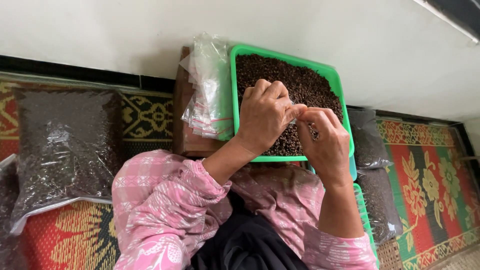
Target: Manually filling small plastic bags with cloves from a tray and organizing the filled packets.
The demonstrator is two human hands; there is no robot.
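Note:
A green plastic tray (pixel 290 61) full of small dark brown seeds stands on a low wooden block in front of me. My left hand (pixel 264 114) and my right hand (pixel 325 141) meet above the tray's near half. Between their fingertips they pinch a small clear plastic pouch (pixel 294 111), mostly hidden by the fingers. A stack of empty clear zip pouches with red strips (pixel 209 90) lies over the tray's left rim.
A large clear bag of dark seeds (pixel 65 145) lies on the patterned mat at the left. Smaller filled bags (pixel 369 140) lie at the right beside another green tray edge (pixel 364 210). A white wall rises behind the tray. My pink sleeves fill the foreground.

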